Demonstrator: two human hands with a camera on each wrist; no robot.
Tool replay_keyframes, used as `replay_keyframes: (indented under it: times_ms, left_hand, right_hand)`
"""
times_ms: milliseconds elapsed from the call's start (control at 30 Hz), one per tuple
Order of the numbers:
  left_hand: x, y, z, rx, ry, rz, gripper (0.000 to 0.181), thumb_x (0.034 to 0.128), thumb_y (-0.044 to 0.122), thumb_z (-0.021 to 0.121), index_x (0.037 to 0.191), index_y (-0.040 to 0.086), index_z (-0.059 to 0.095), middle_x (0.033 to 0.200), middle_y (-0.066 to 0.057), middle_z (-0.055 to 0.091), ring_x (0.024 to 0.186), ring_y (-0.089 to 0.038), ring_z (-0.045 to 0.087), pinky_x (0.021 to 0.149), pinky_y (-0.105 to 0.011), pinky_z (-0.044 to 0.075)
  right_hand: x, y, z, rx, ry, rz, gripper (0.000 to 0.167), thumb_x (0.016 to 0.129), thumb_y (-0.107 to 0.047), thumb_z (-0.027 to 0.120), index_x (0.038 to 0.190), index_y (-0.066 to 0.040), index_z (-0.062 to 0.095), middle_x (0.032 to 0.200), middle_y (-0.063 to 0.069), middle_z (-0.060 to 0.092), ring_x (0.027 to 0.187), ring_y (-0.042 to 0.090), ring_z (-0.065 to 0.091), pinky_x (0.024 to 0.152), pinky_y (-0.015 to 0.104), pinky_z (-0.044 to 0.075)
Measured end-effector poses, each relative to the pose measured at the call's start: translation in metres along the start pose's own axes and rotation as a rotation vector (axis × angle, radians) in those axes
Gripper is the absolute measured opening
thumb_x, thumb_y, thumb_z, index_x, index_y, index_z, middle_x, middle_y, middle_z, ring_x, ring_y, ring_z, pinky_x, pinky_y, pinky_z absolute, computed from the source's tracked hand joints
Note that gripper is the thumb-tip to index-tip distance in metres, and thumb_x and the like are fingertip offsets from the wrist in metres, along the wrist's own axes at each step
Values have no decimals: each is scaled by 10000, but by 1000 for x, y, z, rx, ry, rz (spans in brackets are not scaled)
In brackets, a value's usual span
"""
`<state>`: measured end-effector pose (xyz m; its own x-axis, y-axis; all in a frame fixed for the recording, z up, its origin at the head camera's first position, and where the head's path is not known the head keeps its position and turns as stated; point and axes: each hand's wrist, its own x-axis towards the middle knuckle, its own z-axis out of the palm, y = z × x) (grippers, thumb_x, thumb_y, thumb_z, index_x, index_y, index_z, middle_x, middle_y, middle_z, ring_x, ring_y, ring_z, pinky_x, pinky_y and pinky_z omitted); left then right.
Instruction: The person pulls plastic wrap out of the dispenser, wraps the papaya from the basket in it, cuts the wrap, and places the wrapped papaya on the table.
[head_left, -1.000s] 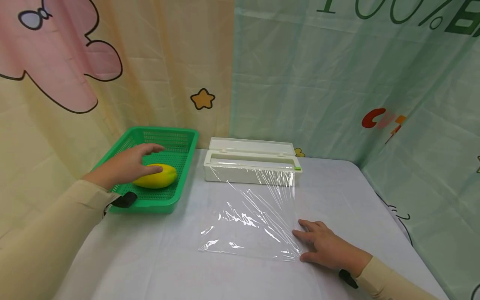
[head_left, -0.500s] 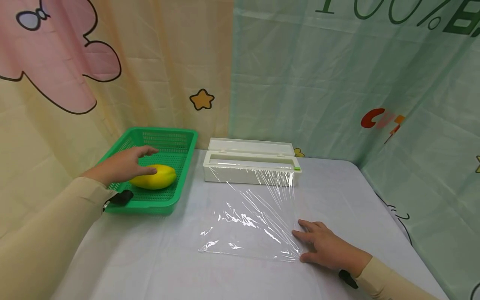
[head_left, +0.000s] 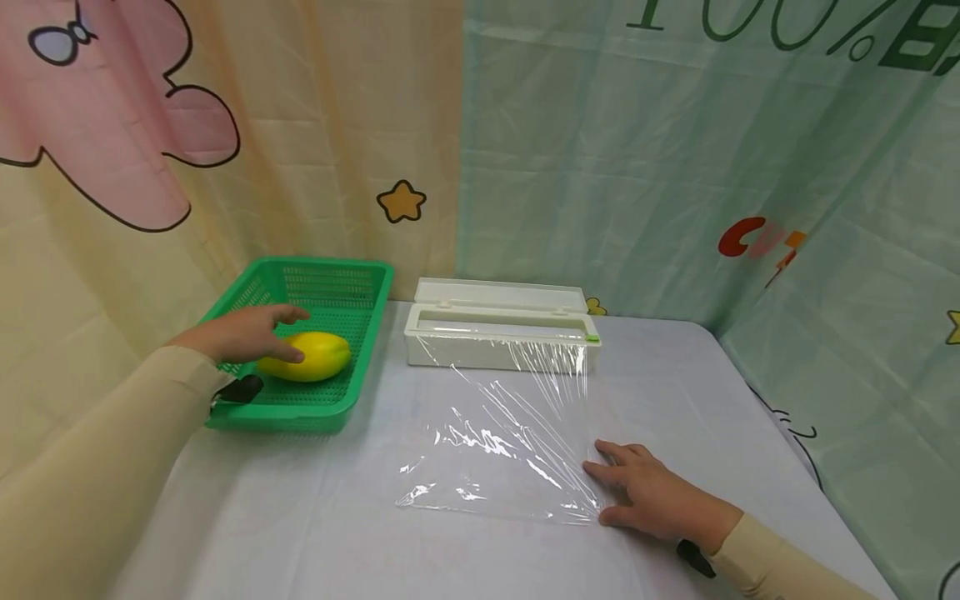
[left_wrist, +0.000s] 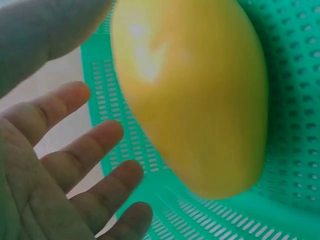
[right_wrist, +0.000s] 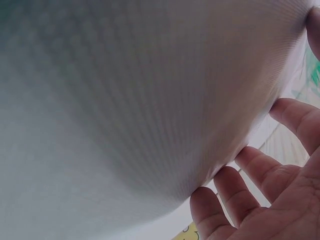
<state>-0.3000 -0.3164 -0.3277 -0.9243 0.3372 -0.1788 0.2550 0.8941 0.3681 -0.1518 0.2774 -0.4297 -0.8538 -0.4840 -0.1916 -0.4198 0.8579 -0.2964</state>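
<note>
A smooth, oblong yellow fruit (head_left: pixel 324 357) lies in a green plastic basket (head_left: pixel 365 333) on the left. My left hand (head_left: pixel 243 332) hovers around its left end, thumb and fingers spread. In the left wrist view, a gap separates the fingertips (left_wrist: pixel 112 132) from the fruit (left_wrist: pixel 200 100). Clear plastic wrap (head_left: pixel 487 454) stretches from a white wrap dispenser (head_left: pixel 498 352), its lid raised, toward the front. My right hand (head_left: pixel 660 496) rests its fingertips at the right front corner of the wrap. The right wrist view shows those fingertips (right_wrist: pixel 206 200) touching the white cloth (right_wrist: pixel 100 150).
A white cloth covers the table (head_left: pixel 360 550). Printed curtains (head_left: pixel 585 167) hang close behind it and along the right side. The dispenser's raised lid (head_left: pixel 501 295) stands near the back curtain, and a green slider (head_left: pixel 592 338) sits at its right end.
My left hand has moved slightly left and down over the basket. The right hand stays at the wrap's corner. The view has shifted a little.
</note>
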Motion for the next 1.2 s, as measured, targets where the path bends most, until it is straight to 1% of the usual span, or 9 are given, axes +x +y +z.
replay_keyframes:
  times_ms: [167, 300, 367, 567, 700, 833, 1000, 1100, 1200]
  left_hand:
    - [7, -12, 4, 14, -76, -16, 819, 891, 409, 819, 1546, 65, 468, 1504, -349, 506, 1340, -545, 503, 1028, -706, 453]
    - [11, -18, 7, -8, -105, -39, 853, 863, 364, 848, 1557, 74, 447, 1493, -344, 498, 1286, -508, 523, 1011, -698, 455]
    - [12, -18, 8, -16, -105, -51, 882, 852, 336, 857, 1572, 69, 423, 1498, -347, 487, 1285, -510, 515, 1018, -716, 439]
    - [18, -15, 10, 36, -91, -68, 892, 840, 266, 868, 1574, 60, 405, 1487, -344, 509, 1241, -501, 542, 1010, -736, 432]
    - [26, -12, 11, 50, -87, -56, 832, 840, 234, 870, 1526, 47, 436, 1402, -325, 579, 1139, -448, 590, 958, -680, 474]
    - [30, -9, 11, 43, -94, -61, 803, 832, 245, 870, 1481, 47, 442, 1328, -300, 615, 1064, -403, 600, 911, -613, 492]
    - [30, -7, 10, 38, -102, -73, 824, 819, 305, 879, 1459, 46, 429, 1327, -299, 602, 1044, -390, 595, 887, -574, 497]
    - [29, -8, 9, 21, -76, -53, 825, 823, 320, 872, 1452, 21, 430, 1371, -329, 572, 1060, -391, 605, 890, -556, 508]
    - [27, -10, 6, 1, -21, -21, 819, 834, 332, 862, 1447, 0, 433, 1411, -350, 546, 1064, -379, 615, 880, -520, 523]
  right_hand:
    - [0, -1, 0, -3, 6, 0, 708, 883, -449, 826, 1495, -169, 604, 1609, 199, 437, 1409, 447, 439, 1054, 632, 482]
    - [-1, -2, 0, -1, 5, 5, 710, 879, -442, 830, 1494, -171, 604, 1612, 201, 435, 1413, 453, 436, 1057, 637, 481]
    - [0, -2, 0, -3, 3, 4, 716, 878, -454, 828, 1497, -176, 601, 1616, 199, 431, 1415, 454, 433, 1058, 638, 480]
    - [-1, -2, -1, -8, 3, 8, 718, 878, -450, 829, 1502, -179, 597, 1620, 190, 430, 1418, 439, 433, 1063, 628, 482]
    - [-1, -2, 0, -7, 6, 9, 714, 876, -444, 831, 1497, -176, 602, 1614, 196, 435, 1413, 443, 438, 1059, 632, 484]
    - [-1, -1, 1, -8, 4, 8, 715, 877, -450, 828, 1497, -176, 601, 1616, 199, 433, 1413, 448, 438, 1058, 637, 483]
    - [-1, -2, 2, -8, 8, 1, 712, 885, -454, 819, 1501, -173, 597, 1620, 195, 429, 1416, 444, 436, 1059, 630, 482]
    - [-2, -2, 1, -10, 9, -6, 708, 891, -455, 815, 1502, -171, 596, 1618, 195, 431, 1414, 441, 438, 1058, 627, 483]
    - [-1, -1, 1, -17, 12, -9, 710, 890, -462, 813, 1501, -171, 597, 1617, 196, 431, 1409, 441, 442, 1056, 625, 484]
